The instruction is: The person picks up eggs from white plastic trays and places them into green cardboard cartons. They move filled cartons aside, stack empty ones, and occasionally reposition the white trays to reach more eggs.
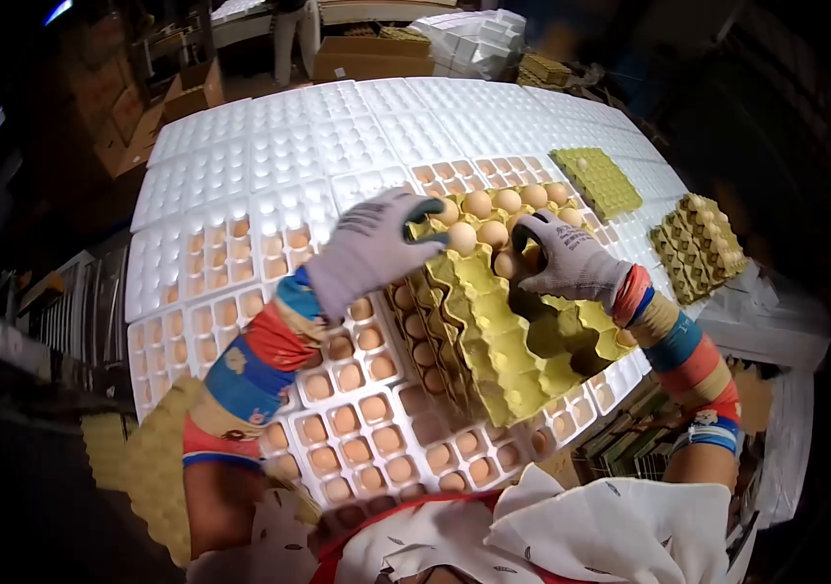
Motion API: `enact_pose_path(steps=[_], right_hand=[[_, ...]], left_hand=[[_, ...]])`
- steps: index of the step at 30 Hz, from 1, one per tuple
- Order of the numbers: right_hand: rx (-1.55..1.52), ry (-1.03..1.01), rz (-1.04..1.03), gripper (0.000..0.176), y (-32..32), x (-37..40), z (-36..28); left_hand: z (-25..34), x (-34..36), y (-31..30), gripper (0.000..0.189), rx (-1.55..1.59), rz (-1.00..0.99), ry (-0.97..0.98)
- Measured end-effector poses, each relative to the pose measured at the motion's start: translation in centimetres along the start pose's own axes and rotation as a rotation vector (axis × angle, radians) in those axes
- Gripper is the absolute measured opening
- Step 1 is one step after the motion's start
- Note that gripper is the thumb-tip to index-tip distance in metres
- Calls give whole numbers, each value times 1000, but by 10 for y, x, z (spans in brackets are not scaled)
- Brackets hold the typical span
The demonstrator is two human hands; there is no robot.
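Note:
My left hand (372, 243), in a pale glove with dark fingertips, is at the left edge of a yellow egg tray (503, 341). Its thumb and fingers are spread in a C shape beside a brown egg (461, 238). My right hand (566, 258), gloved alike, curls over the middle of the same tray, around an egg (506, 265) partly hidden by its fingers. Rows of eggs fill the tray's far part, while bare cups show in the near part. This tray tops a stack with more eggs (424, 353) visible at its left side.
White compartment trays (289, 146) cover the table; several near ones hold eggs (345, 419). A yellow-green tray (598, 185) with one egg lies at the back right, beside a stacked egg tray (698, 248). Cardboard boxes (372, 58) and a person's legs (295, 44) are behind.

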State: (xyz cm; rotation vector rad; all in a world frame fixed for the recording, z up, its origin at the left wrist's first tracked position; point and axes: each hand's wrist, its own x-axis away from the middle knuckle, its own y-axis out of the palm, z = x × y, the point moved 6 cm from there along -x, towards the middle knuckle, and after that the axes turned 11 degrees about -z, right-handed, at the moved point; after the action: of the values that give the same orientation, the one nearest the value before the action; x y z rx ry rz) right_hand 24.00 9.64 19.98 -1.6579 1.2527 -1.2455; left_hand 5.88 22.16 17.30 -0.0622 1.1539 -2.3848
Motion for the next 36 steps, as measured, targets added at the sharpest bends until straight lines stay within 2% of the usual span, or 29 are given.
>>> enact_pose_path(steps=[1,2,3,5,7,8,9,11,12,13,14,15,17,19,20,21,23,24,25,27,28,29,30,31,32,33,34,35,36], right_hand=[[-47,-48,51,42,2,3,0],[-97,-98,100,42,4,7,0],[-98,-95,149,40,8,12,1],[-267,-165,205,43,14,11,20],[-1038,-257,314,50,7,21,52],[-1192,-263,250,54,-4,27,80],[-1304,-187,234,51,-8,36,87],[-1519,-28,202,45,-14,54,94],[-1089,-167,179,43,-23,37,97],[-641,-34,45,39,-11,23,103],[-160,-212,153,37,-15,26,68],[327,-381,264,34,-10,34,32],[709,-215,147,39,19,12,30],[347,-289,-66,35,-3,8,39],[-141,-263,-88,39,-12,7,62],[-624,-225,-107,44,-18,8,88],[-1252,-456,-102,53,-32,18,101],[-1132,-477,-81,56,-38,16,100],[-992,-470,-85,53,-34,3,103],[-86,-396,92,50,-33,-13,84],[281,-204,154,45,-37,-6,58],[452,-108,96,44,-36,-7,41],[529,-145,90,44,-27,-22,43],[606,-181,84,45,-20,-37,47],[522,-161,53,48,-26,-40,49],[440,-140,24,51,-36,-39,49],[356,-116,-7,54,-41,-39,54],[11,-224,129,58,-41,-51,85],[-598,-110,46,58,-46,-40,86]], left_hand=[[22,-5,16,54,-139,-1,-43],[30,-10,37,63,-315,80,-19],[37,-18,54,62,-423,-26,-150],[33,-29,64,53,-448,103,-201],[31,-26,50,47,-236,126,-306],[29,-25,46,43,-120,134,-352],[23,-20,39,37,93,264,-321],[-3,-5,30,31,981,637,-182],[-12,-3,32,30,1382,612,-168],[-15,-4,35,30,1785,571,-140],[-12,-7,35,26,1861,631,-118],[-22,-9,32,27,1693,650,-117],[27,-20,32,31,1024,378,-334],[54,-49,48,42,14,33,-461],[67,-59,62,42,-331,-39,-465],[71,-68,74,42,-463,-68,-484],[67,-74,82,42,-463,-60,-485],[62,-72,79,43,-376,-44,-471],[54,-67,73,43,-224,-26,-460],[32,-52,58,45,347,64,-428],[14,-38,51,44,809,183,-280],[-4,-24,43,43,1270,283,-111],[-1,-15,33,45,1253,353,13],[-4,-12,24,46,1225,332,-44],[-5,-9,14,47,1197,308,-99],[-8,-17,11,48,986,200,-261],[-8,-28,8,52,592,63,-406],[1,-40,7,58,194,-71,-529],[16,-48,4,70,-415,-37,-557]])
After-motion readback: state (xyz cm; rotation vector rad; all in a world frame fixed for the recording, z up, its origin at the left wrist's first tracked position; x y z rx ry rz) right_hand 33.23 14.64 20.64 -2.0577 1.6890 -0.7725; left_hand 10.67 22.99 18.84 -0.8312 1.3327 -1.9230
